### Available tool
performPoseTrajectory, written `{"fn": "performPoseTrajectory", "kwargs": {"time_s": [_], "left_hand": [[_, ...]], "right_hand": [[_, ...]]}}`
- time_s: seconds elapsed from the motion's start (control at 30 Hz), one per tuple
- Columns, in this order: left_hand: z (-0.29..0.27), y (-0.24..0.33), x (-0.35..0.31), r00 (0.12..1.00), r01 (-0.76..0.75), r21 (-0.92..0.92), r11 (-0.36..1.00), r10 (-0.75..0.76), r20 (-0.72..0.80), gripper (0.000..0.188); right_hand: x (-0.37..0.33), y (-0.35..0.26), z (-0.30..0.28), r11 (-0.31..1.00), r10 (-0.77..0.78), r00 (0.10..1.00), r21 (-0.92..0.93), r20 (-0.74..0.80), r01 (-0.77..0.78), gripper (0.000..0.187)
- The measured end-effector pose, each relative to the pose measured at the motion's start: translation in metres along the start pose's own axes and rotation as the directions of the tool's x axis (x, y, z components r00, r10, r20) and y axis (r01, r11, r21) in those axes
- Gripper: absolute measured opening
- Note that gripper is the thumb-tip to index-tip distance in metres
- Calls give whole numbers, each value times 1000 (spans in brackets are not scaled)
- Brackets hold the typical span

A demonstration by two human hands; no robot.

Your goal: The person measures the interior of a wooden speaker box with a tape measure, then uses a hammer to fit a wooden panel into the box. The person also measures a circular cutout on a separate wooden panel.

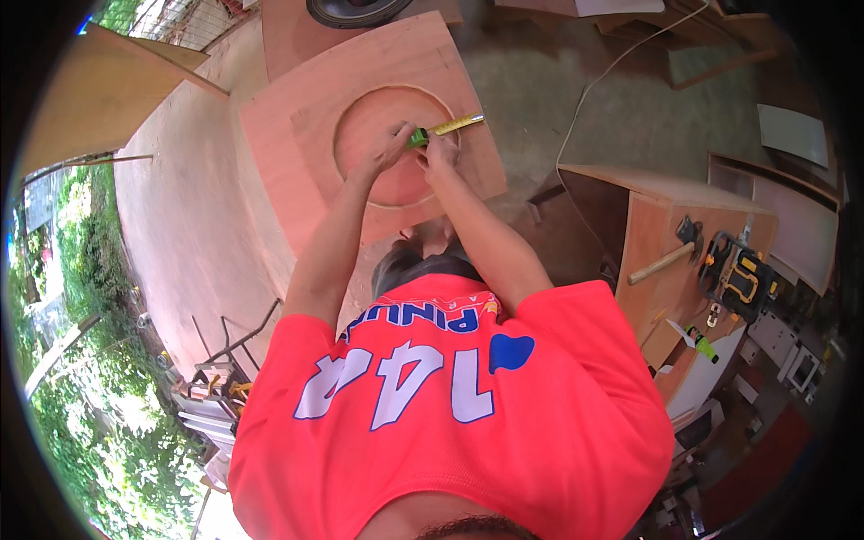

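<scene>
A square plywood board [270,153] lies in front of me, with a round cut-out [352,121] in its middle and wood showing inside the ring. Over this circle both hands are on a tape measure with a green case [418,139]. My left hand [392,148] is closed at the case's left side. My right hand [440,153] is closed at the other side, where the yellow blade [461,123] comes out. The blade runs rightward across the ring toward the board's right edge. My fingertips are too small to make out fully.
A round black speaker [360,11] sits beyond the board. On the right, a wooden cabinet [621,207] bears a hammer [661,263], a black-and-yellow tool [745,277] and a green bottle-like item [702,345]. A pale cable [585,94] crosses the floor. Bent metal rods [238,342] stand at left.
</scene>
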State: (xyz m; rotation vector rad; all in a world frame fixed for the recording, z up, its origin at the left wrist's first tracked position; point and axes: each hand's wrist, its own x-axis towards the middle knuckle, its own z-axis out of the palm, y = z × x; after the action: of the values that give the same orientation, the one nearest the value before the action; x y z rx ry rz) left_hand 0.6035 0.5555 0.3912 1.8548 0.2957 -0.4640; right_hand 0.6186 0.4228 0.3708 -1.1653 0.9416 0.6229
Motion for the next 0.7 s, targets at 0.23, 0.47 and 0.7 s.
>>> {"fn": "performPoseTrajectory", "kwargs": {"time_s": [0.23,0.47,0.7], "left_hand": [[-13,-14,2,1000,14,43,999,-14,-1,47],[-15,-7,5,993,115,-31,993,-116,-30,48],[-23,20,-2,972,233,-25,972,-233,-11,52]], "right_hand": [[7,3,-3,995,-17,998,-99,62,24,17],[7,2,-3,984,-80,995,-152,57,88,19],[7,3,-3,972,-134,990,-190,41,139,19]]}}
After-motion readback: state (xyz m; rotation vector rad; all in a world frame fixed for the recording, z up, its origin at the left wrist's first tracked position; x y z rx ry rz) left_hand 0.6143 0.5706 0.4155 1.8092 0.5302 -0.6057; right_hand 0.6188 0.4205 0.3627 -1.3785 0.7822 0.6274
